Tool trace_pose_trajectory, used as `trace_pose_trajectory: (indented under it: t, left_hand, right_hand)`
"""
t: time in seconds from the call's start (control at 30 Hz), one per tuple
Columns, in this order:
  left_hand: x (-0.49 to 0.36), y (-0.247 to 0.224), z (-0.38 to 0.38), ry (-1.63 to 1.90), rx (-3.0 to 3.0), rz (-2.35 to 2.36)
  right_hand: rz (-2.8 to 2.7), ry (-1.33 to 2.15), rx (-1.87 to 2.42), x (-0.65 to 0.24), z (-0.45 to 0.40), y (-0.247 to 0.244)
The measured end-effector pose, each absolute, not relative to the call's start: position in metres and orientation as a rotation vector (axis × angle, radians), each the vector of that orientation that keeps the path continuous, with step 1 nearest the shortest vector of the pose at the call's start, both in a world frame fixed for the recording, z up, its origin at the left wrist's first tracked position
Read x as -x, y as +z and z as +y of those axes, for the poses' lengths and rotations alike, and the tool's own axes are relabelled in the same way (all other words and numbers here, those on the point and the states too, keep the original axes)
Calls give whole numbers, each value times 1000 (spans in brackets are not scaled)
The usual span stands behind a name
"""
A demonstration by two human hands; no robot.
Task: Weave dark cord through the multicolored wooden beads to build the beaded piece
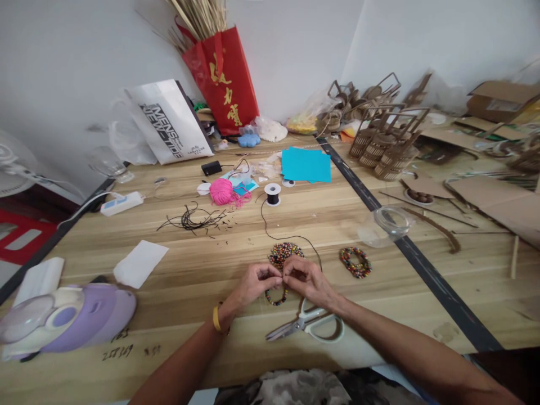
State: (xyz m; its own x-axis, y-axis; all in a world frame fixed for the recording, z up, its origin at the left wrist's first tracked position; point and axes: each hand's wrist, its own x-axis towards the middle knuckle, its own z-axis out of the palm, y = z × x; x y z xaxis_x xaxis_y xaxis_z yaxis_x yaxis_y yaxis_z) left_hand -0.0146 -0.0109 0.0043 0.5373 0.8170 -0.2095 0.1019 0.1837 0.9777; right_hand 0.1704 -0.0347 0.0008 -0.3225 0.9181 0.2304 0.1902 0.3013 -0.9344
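On a wood-grained desk, a small beaded loop of many colours lay directly beneath a person's two bare hands, its near curve showing just beyond an open pair of scissors. The left hand and the right hand met at the loop's far side, thumbs and fingers of both closed in a small, tight pinch on it; whether they gripped bead or bare cord was too fine to tell. Just past the hands sat a heaped bundle of similar beads, partly hidden by them, and well to the right lay a separate beaded coil. A thin black cord ran from a white-rimmed spool and curved down beside the right hand. The loop looked very light and limp, likely to bend anywhere and keep no firm shape once lifted. Its beads seemed hard, smooth and rounded, apt to roll under the fingers and to slide off any loose end, while the cord appeared soft and too slender for a broad grasp. The best hold was probably a fingertip pinch on the cord close beside the last bead.
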Motion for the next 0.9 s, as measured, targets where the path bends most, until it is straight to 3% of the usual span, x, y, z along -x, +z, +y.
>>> trace_pose_trajectory:
  t: [0.6,0.9]
  left_hand:
    - [18,4,-10,601,-1277,880]
    - [15,15,-11,702,-1220,942]
  right_hand:
    - [-1553,1388,1085,-174,-30,0]
    - [-1731,1203,1120,-180,-31,6]
